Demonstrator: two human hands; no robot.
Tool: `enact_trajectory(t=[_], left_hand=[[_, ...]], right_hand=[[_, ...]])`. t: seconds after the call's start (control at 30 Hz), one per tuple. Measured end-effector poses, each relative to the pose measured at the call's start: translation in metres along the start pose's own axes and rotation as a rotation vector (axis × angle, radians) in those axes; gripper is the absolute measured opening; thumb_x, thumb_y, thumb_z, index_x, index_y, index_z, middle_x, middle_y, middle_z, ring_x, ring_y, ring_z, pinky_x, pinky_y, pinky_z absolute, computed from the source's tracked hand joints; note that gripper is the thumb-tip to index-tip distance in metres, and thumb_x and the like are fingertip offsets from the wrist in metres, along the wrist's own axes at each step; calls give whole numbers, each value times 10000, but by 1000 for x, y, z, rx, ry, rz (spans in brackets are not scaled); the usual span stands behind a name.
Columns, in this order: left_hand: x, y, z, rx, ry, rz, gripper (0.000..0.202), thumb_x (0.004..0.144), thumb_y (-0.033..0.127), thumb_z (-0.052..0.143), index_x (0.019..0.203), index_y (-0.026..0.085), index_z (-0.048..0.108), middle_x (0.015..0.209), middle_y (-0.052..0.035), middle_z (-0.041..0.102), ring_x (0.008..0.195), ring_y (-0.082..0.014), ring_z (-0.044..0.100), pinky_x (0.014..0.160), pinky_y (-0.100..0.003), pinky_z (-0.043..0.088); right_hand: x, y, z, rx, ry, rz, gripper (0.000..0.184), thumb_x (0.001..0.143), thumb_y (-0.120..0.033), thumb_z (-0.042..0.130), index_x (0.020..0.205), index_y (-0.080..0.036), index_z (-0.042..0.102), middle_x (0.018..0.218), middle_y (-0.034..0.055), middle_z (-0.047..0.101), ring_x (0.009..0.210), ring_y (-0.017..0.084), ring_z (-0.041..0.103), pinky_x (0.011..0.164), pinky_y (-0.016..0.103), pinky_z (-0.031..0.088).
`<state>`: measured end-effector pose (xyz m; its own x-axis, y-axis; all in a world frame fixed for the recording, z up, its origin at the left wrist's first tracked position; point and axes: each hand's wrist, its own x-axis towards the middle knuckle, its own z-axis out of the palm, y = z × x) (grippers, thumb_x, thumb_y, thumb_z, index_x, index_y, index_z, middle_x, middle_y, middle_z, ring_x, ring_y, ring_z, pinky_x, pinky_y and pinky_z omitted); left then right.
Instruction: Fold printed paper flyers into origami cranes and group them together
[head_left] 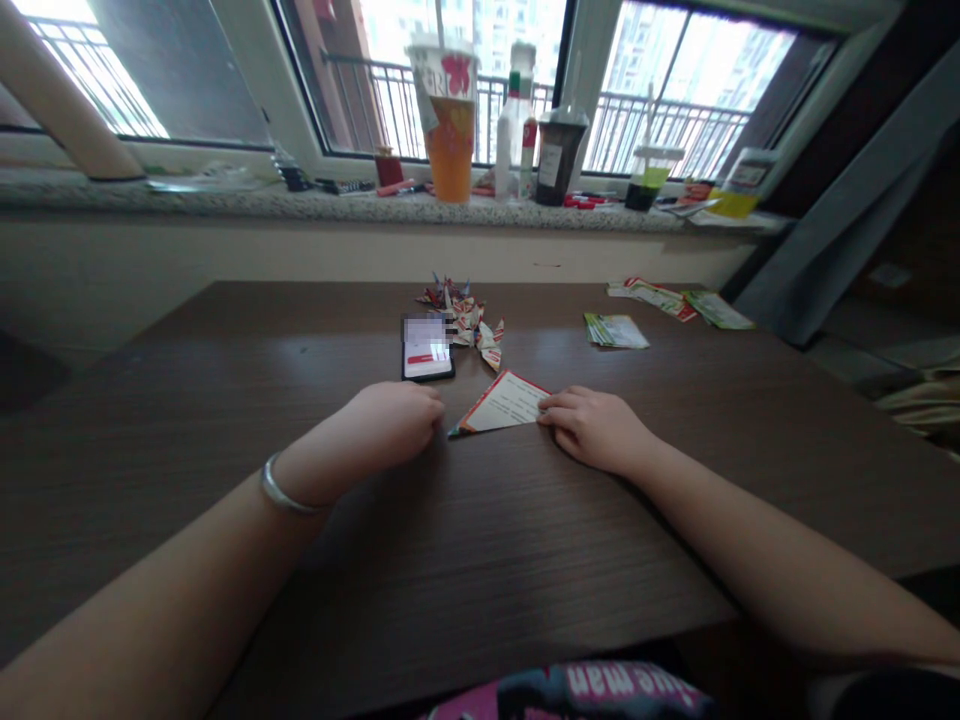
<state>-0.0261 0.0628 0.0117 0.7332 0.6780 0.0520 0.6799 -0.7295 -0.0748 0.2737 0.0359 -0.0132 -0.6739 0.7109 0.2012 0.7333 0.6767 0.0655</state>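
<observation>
A printed sheet of paper folded into a triangle (504, 404) lies flat on the table, its red-edged peak pointing away from me. My right hand (596, 428) holds the right corner of this paper, fingertips over it and thumb tucked close. Just left of the paper's left tip is my left hand (394, 425), closed with the fingers curled under; its fingertips are partly hidden and I see nothing in it. A phone (427, 360) with a lit screen lies beyond that hand. Several folded paper pieces with pointed ends (469, 318) are heaped beside the phone.
A stack of printed papers (615, 331) lies at the back right of the table (480, 560), with more printed strips (660, 298) behind it. Along the windowsill (322, 205) stand a tall orange drink cup (451, 140), bottles (515, 140), a dark cup (556, 155) and pens.
</observation>
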Motion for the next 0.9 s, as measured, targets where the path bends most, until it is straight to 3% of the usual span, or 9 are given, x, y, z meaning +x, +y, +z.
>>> enact_trajectory(t=[0.1, 0.2, 0.3, 0.37, 0.47, 0.63, 0.9], left_hand=[[7, 17, 0, 10, 77, -31, 161, 882, 234, 493, 902, 159, 633, 876, -67, 668, 755, -189, 634, 658, -288, 509], [13, 32, 11, -47, 195, 68, 270, 905, 262, 533, 1154, 165, 573, 1153, -97, 635, 1028, -204, 607, 888, -331, 489], [16, 40, 22, 31, 265, 105, 200, 923, 229, 529, 1107, 182, 594, 1142, -84, 655, 1064, -232, 600, 1006, -454, 411], [16, 42, 23, 74, 259, 94, 179, 913, 152, 525, 1072, 172, 604, 1021, -75, 688, 964, -212, 636, 984, -439, 423], [12, 43, 19, 140, 231, 108, 97, 879, 104, 542, 919, 148, 619, 898, -74, 689, 834, -212, 647, 808, -362, 486], [9, 41, 18, 152, 288, 50, 76, 851, 132, 552, 786, 161, 579, 739, -37, 650, 645, -192, 606, 593, -314, 424], [9, 54, 4, 153, 438, 71, 88, 886, 189, 514, 817, 185, 568, 754, -6, 638, 683, -166, 584, 638, -329, 361]], right_hand=[[2, -3, -4, -17, -4, 0, 221, 905, -246, 496, 1021, -188, 675, 1075, 78, 691, 975, 214, 594, 848, 331, 473], [5, -5, -7, -17, 2, 6, 218, 923, -290, 492, 1011, -185, 663, 1026, 87, 692, 969, 216, 589, 845, 332, 463], [7, -6, -7, 8, 23, 6, 207, 920, -305, 505, 1005, -192, 657, 1013, 80, 691, 977, 219, 584, 833, 331, 462], [9, -8, -6, 38, 44, -5, 200, 913, -308, 517, 1005, -195, 654, 1021, 73, 690, 987, 220, 581, 833, 331, 461], [11, -13, -4, 87, 92, -34, 186, 899, -297, 539, 1015, -203, 649, 1071, 63, 684, 996, 212, 578, 841, 328, 457], [16, -25, -5, 76, 155, -63, 144, 901, -266, 527, 970, -213, 643, 1050, 41, 694, 933, 197, 587, 790, 310, 433], [21, -40, -15, 29, 286, -5, 116, 868, -212, 512, 864, -195, 627, 855, 40, 682, 811, 180, 568, 719, 294, 389]])
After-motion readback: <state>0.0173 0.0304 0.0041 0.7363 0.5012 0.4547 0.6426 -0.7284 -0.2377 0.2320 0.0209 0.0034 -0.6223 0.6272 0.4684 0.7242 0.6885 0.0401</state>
